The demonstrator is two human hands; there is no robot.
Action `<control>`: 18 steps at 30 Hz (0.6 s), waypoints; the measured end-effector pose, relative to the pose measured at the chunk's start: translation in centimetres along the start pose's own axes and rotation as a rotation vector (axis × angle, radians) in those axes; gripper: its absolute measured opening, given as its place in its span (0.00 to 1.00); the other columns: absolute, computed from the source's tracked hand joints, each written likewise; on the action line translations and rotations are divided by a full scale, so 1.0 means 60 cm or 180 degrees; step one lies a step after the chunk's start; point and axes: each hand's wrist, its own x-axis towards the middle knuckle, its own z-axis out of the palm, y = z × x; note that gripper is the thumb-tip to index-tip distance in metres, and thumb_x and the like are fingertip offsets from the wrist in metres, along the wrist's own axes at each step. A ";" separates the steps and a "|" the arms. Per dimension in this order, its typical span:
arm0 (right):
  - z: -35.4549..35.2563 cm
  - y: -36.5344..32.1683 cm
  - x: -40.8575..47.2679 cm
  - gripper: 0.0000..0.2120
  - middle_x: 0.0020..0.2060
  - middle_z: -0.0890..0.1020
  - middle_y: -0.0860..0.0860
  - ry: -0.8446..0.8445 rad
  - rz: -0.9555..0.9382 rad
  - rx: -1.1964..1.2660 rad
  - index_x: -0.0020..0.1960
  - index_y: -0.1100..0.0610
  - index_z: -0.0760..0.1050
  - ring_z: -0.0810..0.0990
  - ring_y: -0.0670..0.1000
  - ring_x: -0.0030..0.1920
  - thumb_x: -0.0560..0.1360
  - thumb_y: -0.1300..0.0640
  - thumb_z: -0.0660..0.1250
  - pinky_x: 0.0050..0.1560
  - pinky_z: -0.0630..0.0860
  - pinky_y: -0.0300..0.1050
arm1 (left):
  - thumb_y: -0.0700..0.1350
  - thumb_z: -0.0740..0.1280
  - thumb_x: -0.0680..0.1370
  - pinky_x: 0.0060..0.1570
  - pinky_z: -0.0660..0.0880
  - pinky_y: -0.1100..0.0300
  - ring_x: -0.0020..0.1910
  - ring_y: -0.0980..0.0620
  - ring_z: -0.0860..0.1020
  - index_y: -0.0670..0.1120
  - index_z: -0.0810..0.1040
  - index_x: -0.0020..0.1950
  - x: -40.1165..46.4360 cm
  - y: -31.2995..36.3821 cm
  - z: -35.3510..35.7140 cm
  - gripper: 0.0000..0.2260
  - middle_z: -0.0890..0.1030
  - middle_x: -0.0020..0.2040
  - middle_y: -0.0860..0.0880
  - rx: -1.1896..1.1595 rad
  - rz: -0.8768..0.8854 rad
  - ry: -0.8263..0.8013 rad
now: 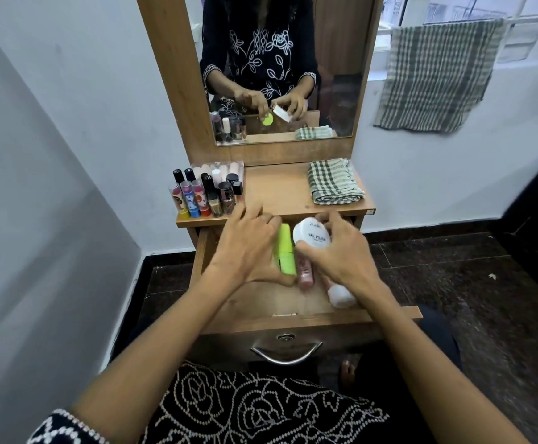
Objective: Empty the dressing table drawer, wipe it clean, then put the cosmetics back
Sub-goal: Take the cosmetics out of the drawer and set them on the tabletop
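The wooden drawer [255, 318] of the dressing table is pulled out toward me. My left hand [245, 248] grips a lime-green tube [285, 249] over the drawer. My right hand [338, 251] holds a round white jar [311, 237] labelled nail polish just above the drawer. Below them, inside the drawer, lie a pink bottle [306, 274] and a white-capped bottle [341, 294]. A folded green-checked cloth [335, 181] rests on the tabletop at the right. Lipsticks and nail polish bottles [206, 193] stand in a group at the tabletop's left.
The mirror [280, 68] rises behind the tabletop and reflects my hands. A checked towel [434, 75] hangs at the window on the right. White wall stands close on the left, dark tiled floor [453, 283] on the right. The drawer's metal handle [285, 355] faces my lap.
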 end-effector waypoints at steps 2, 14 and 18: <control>-0.019 -0.009 0.032 0.25 0.49 0.80 0.51 0.0070 0.0000 0.0060 0.56 0.53 0.72 0.77 0.54 0.48 0.63 0.43 0.71 0.47 0.71 0.45 | 0.81 0.45 0.54 0.52 0.62 0.51 0.48 0.48 0.71 0.44 0.75 0.52 0.019 -0.022 -0.023 0.48 0.80 0.47 0.48 0.0051 -0.0106 0.0229; -0.038 -0.069 0.206 0.24 0.55 0.80 0.55 -0.0480 -0.0427 -0.0189 0.60 0.55 0.73 0.77 0.55 0.54 0.66 0.49 0.73 0.50 0.72 0.45 | 0.54 0.80 0.56 0.53 0.73 0.47 0.56 0.39 0.73 0.40 0.59 0.68 0.185 -0.128 -0.046 0.48 0.71 0.57 0.42 -0.1692 -0.0653 0.0309; 0.000 -0.072 0.251 0.25 0.57 0.80 0.55 -0.0840 -0.0428 -0.0622 0.60 0.52 0.74 0.76 0.56 0.57 0.65 0.48 0.72 0.53 0.74 0.47 | 0.48 0.82 0.56 0.57 0.71 0.41 0.60 0.37 0.71 0.41 0.55 0.69 0.222 -0.130 -0.024 0.51 0.67 0.61 0.42 -0.1749 -0.0962 0.0069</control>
